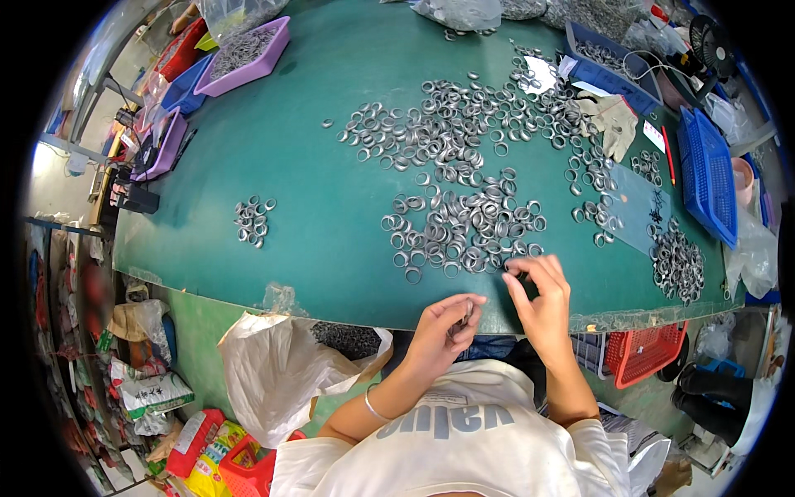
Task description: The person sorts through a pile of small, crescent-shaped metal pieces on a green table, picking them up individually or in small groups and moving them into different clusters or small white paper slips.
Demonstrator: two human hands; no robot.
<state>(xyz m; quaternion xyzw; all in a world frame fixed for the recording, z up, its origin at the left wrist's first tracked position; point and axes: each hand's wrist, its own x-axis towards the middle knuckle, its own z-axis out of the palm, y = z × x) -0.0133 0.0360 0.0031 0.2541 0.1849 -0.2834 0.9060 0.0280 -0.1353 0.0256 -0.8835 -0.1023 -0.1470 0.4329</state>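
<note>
Dull-shining grey metal rings (464, 224) lie heaped on the matt green bench (323, 240). At its far left corner stands a smooth purple plastic tray (277, 51); near the right edge, a blue plastic mesh basket (706, 170) and a rough cloth glove (614, 123).

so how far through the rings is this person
Possibly done: a small separate cluster of rings lies off to the left on the green table. In hand: the left hand pinches a ring, and the right hand reaches the main pile. Left: that large pile, mostly unsorted.
</note>
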